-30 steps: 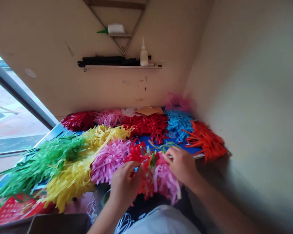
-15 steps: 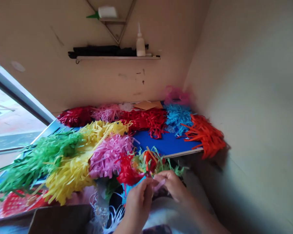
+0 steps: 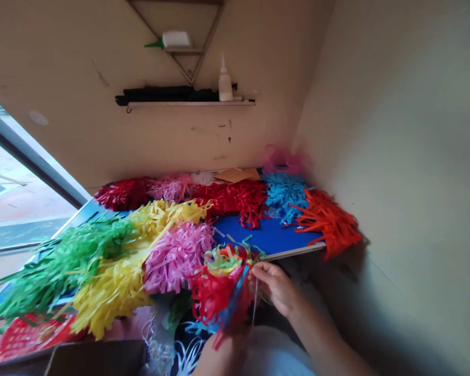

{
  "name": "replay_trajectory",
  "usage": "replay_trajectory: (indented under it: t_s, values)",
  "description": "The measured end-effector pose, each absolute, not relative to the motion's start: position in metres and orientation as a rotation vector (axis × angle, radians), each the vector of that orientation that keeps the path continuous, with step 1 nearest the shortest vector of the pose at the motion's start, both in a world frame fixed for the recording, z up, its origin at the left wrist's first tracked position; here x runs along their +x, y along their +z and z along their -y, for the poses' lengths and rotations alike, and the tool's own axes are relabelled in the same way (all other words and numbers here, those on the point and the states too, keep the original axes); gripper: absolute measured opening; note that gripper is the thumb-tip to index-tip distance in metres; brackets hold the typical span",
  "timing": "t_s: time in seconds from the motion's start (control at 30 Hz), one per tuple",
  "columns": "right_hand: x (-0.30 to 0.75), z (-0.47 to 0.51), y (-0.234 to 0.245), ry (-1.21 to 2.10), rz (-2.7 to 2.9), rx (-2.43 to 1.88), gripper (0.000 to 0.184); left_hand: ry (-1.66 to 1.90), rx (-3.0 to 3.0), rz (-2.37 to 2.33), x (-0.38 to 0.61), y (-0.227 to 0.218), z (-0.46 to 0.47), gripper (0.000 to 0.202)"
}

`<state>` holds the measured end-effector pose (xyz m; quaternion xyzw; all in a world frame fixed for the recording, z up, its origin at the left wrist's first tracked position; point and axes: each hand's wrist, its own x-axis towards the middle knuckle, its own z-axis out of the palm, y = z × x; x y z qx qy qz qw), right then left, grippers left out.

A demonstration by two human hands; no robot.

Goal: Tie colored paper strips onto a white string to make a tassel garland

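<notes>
A tuft of crepe-paper strips [image 3: 213,292], mostly red with light green, yellow, orange and blue, is held up in front of my lap. My left hand [image 3: 223,352] is under and behind it, its fingers covered by the red and blue strips, and it appears to grip the tuft from below. At the tuft's right edge my right hand [image 3: 274,284] is closed, thumb and forefinger pinched together. From that pinch a thin pale string [image 3: 255,303] hangs down toward my lap. Whether the string is tied to the tuft, I cannot tell.
On the blue table [image 3: 254,236] lie pink strips [image 3: 180,256], yellow strips [image 3: 109,292], green strips [image 3: 86,245], red strips [image 3: 235,198], light-blue strips [image 3: 284,193] and orange strips [image 3: 331,224]. A red basket [image 3: 23,339] is lower left, near a dark box [image 3: 97,357]. A shelf [image 3: 188,103] holds a glue bottle [image 3: 225,86].
My hands were close together and are now apart. The left went down and is covered by the tuft, which has turned its red and blue strips toward me. The string now hangs from my right hand.
</notes>
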<state>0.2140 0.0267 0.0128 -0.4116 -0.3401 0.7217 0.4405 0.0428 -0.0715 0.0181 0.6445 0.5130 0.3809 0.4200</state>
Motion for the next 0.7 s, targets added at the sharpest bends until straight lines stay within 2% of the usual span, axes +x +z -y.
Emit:
replay_trajectory:
  t_s: [0.1,0.17,0.23,0.27,0.37,0.43,0.47,0.57,0.7]
  values:
    - [0.216,-0.028,0.022,1.698,0.984,-1.033,0.037,0.933,1.789,-1.125,0.022,0.056,0.075,0.017]
    - [0.214,-0.023,0.032,1.688,1.177,-1.01,0.035,0.962,1.997,-0.979,0.009,0.084,0.066,0.021]
    - [0.213,-0.015,0.042,1.736,1.339,-0.93,0.033,0.994,2.142,-1.045,0.002,0.103,0.049,0.018]
    - [0.212,-0.011,0.047,1.755,1.384,-0.884,0.033,1.003,2.215,-1.126,0.001,0.106,0.039,0.024]
    - [0.214,-0.002,0.055,1.753,1.404,-0.813,0.032,0.958,2.341,-1.209,0.01,0.091,0.015,0.057]
    - [0.217,0.001,0.052,1.759,1.369,-0.794,0.032,0.954,2.369,-1.23,0.02,0.074,0.009,0.064]
    - [0.218,0.001,0.05,1.775,1.326,-0.787,0.033,0.963,2.382,-1.248,0.023,0.067,0.008,0.057]
    - [0.219,0.0,0.043,1.749,1.233,-0.829,0.035,1.032,2.394,-1.335,0.028,0.06,0.014,0.019]
    - [0.218,0.0,0.044,1.647,1.34,-0.915,0.035,1.074,2.244,-1.306,0.024,0.063,0.021,0.012]
